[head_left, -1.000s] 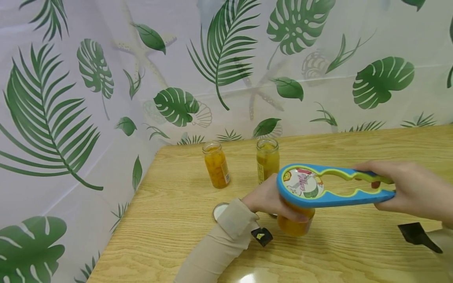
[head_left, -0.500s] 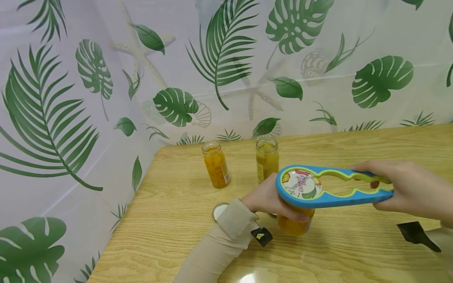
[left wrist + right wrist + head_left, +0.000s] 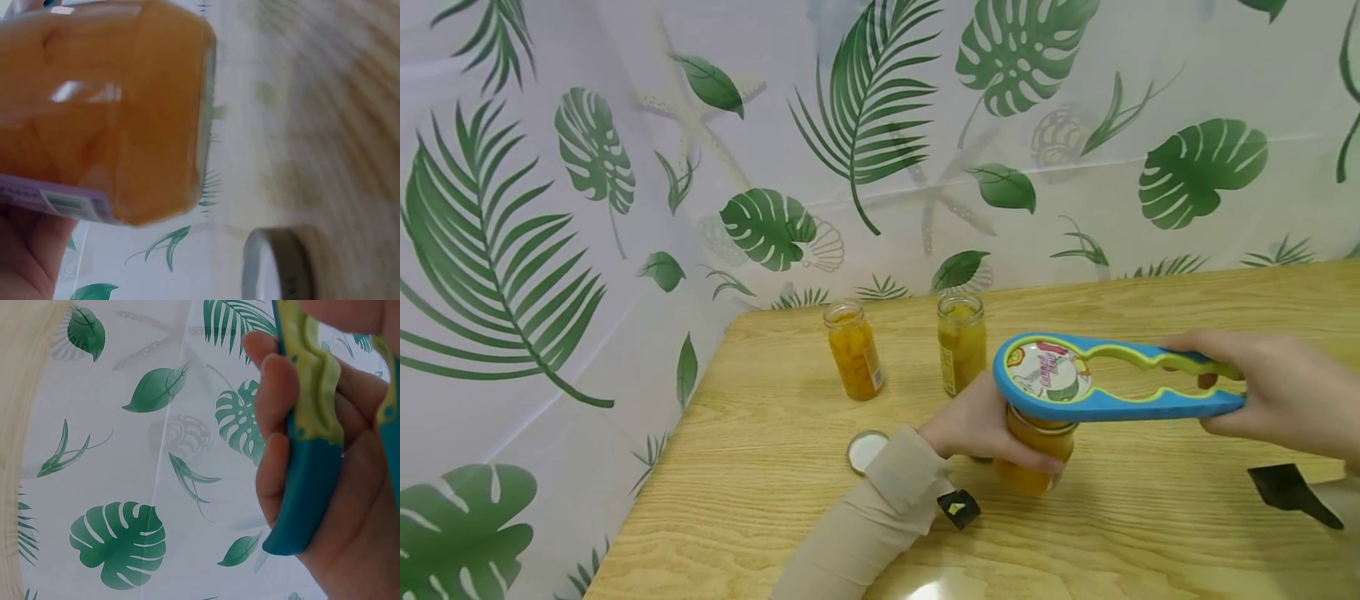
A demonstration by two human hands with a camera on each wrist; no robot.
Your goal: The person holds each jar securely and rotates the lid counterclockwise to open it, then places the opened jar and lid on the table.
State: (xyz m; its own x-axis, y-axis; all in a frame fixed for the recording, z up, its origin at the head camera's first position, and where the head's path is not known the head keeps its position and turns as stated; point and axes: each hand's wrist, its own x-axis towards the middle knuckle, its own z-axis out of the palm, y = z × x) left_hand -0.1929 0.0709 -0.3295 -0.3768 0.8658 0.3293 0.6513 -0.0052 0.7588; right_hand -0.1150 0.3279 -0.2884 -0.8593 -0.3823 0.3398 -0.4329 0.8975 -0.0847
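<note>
My left hand grips a glass jar of orange fruit around its side. The jar fills much of the left wrist view, with part of a purple label visible. A blue and yellow-green jar opener lies across the jar's top, its rounded end around a printed lid. Below the opener, the glass neck and rim show. My right hand holds the opener's two handles, fingers curled round one handle in the right wrist view.
Two lidless jars stand farther back: an orange-filled jar and a yellow-filled jar. A loose lid lies by my left sleeve, pale inside up. Behind the wooden table hangs a leaf-patterned sheet.
The opener has risen slightly and shifted right with the lid in its rounded end, uncovering the jar's neck. My left hand still grips the jar. The view has shifted a little.
</note>
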